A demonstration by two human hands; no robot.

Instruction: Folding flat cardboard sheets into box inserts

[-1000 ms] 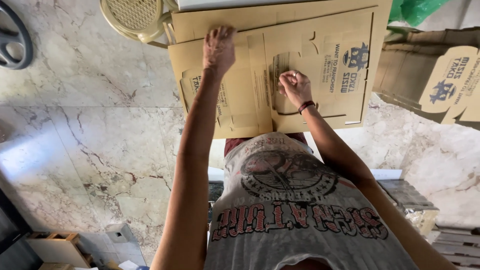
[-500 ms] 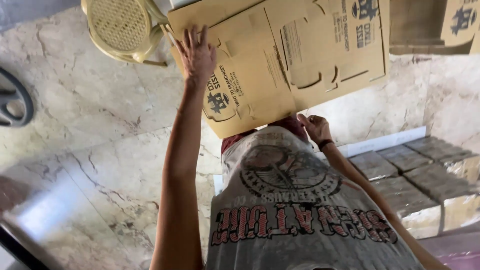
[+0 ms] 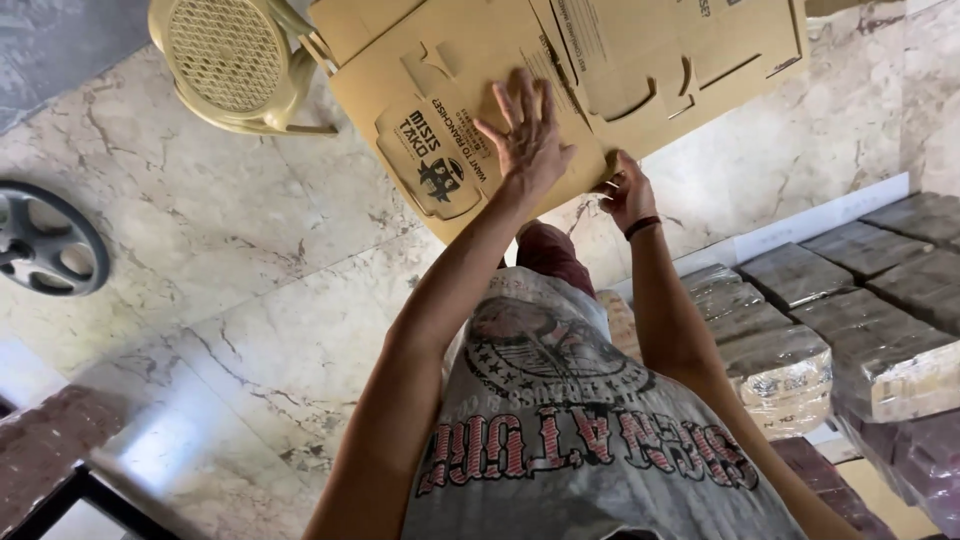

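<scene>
Pale marble floor tiles [image 3: 230, 300] with dark veins filled most of the view from the head camera, looking straight down past a grey printed T-shirt [image 3: 570, 440]. Held over the floor in front of the person was a large flat sheet of brown die-cut cardboard [image 3: 640, 70], an unfolded box blank with printed marks and cut slots, tilted so that its lower corner pointed toward the person's body. The left hand [image 3: 528, 140] lay flat on the face of the cardboard near its lower edge, palm down, fingers [image 3: 520, 100] spread wide apart. The right hand [image 3: 628, 192], wearing a dark band at the wrist, gripped the lower edge of the same sheet just beside the left, its fingers curled and pinching the cardboard rim. A cream plastic chair with a woven-pattern seat [image 3: 225, 65] stood at the upper left, partly behind the cardboard. A dark grey spoked wheel [image 3: 45, 240] lay on the floor at the left edge. Stacks of brown plastic-wrapped blocks [image 3: 850, 320] sat at the right, well apart from the hands.
</scene>
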